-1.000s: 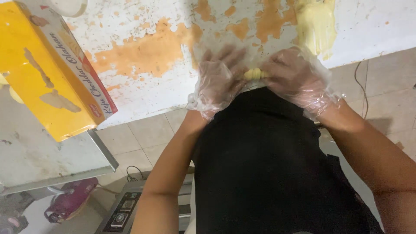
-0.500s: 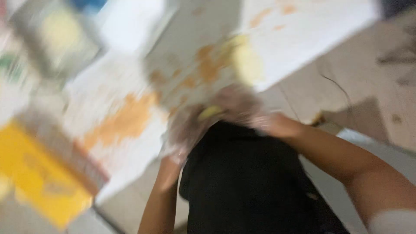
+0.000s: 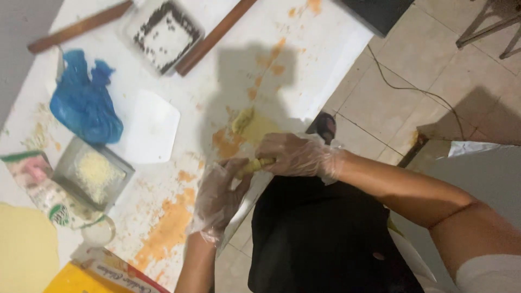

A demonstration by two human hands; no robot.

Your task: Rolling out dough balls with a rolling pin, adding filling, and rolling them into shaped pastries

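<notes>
- At the far left, a flat sheet of pale yellow dough (image 3: 24,249) is seen on the tabletop (image 3: 304,59), with a yellow carton (image 3: 95,274) at the lower edge beside it.
- A printed packet (image 3: 46,190) and a square metal tray (image 3: 93,174) filled with pale grated crumbs are found just to the right of that.
- Above them, a crumpled blue plastic bag (image 3: 87,108) is laid next to a white plastic scraper (image 3: 149,127).
- At the top, a clear container (image 3: 163,35) of dark bits is flanked by two wooden sticks (image 3: 214,37).
- The white tabletop is smeared with orange patches.
- The left hand (image 3: 217,201), covered by a clear plastic glove, is held over the tabletop's edge; its fingers are curled, and the thumb and fingertips are closed on the near end of a dough roll (image 3: 255,164).
- The dough roll is small, pale yellow and finger-shaped, with a smooth, slightly glossy surface; it is held between both hands just above the tabletop's edge, in front of the person's dark apron (image 3: 320,239).
- The right hand (image 3: 296,154), also gloved, is wrapped over the roll's other end, fingers pressed together around it.
- A flattened yellow dough patch (image 3: 252,126) lies on the tabletop just beyond the hands.
- A dark cable (image 3: 412,89) runs across the tiled floor (image 3: 434,59) at the right.
</notes>
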